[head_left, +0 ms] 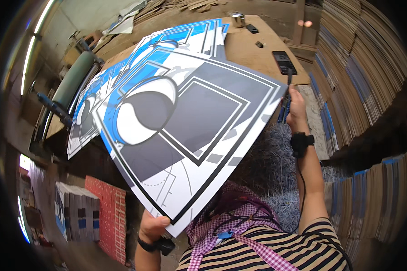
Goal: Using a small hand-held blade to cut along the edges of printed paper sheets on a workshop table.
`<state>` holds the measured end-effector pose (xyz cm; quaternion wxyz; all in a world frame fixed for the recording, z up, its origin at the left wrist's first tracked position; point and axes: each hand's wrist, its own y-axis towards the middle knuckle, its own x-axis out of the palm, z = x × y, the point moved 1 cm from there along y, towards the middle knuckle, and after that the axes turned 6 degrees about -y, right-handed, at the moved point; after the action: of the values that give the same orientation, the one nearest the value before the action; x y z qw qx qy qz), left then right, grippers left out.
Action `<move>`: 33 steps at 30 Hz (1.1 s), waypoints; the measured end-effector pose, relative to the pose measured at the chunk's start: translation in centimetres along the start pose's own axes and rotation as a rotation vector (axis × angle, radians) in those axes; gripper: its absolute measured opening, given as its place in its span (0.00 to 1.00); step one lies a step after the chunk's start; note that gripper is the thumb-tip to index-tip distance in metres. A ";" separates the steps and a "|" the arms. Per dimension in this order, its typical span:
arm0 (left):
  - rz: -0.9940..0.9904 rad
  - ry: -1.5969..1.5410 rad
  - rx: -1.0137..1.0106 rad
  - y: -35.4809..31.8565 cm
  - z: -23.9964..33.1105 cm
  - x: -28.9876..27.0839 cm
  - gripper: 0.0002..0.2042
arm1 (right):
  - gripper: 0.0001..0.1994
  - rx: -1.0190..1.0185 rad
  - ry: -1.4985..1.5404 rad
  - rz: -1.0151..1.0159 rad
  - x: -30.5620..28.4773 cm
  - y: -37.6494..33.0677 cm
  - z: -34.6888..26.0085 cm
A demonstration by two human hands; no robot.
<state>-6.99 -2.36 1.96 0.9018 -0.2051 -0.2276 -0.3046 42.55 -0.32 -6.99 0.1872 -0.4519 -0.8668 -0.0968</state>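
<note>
A large printed sheet point(203, 113), blue, grey, black and white with a round two-tone shape, hangs tilted in front of me. My left hand point(154, 226) pinches its near corner, thumb on top. At the sheet's far right corner is my right hand point(296, 107), with its fingers curled at the edge and partly hidden. Beside that hand a dark cable and blue strands point(283, 110) show. Beyond the held sheet, more sheets of the same print point(167, 34) lie overlapping on a brown table point(244, 49).
A dark phone point(284, 62), a small black device point(252, 29) and a metal cup point(238, 19) sit on the table. A green roller point(74, 77) stands at left. Tall stacks of board point(362, 58) line the right. Grey shredded material point(280, 158) lies below my right arm.
</note>
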 end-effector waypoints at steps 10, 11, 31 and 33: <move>-0.089 -0.360 0.275 2.9 5.2 -10.0 0.36 | 0.25 0.169 0.000 -0.664 5.4 -12.6 -4.8; -0.051 -0.436 0.434 3.6 4.1 -10.2 0.33 | 0.26 0.188 -0.016 -0.655 5.7 -13.9 -5.0; -0.051 -0.442 0.331 6.4 -1.6 0.6 0.11 | 0.20 -0.122 -0.528 -0.407 -0.5 -14.2 1.3; -0.055 -0.493 0.382 6.0 -1.0 -0.6 0.11 | 0.19 -0.275 -0.763 -0.338 -1.4 -13.4 2.3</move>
<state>-3.31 1.83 -0.56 0.8332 -0.0934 -0.4979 -0.2217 31.75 -8.27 -9.69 -0.2267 -0.3280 -0.9147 -0.0664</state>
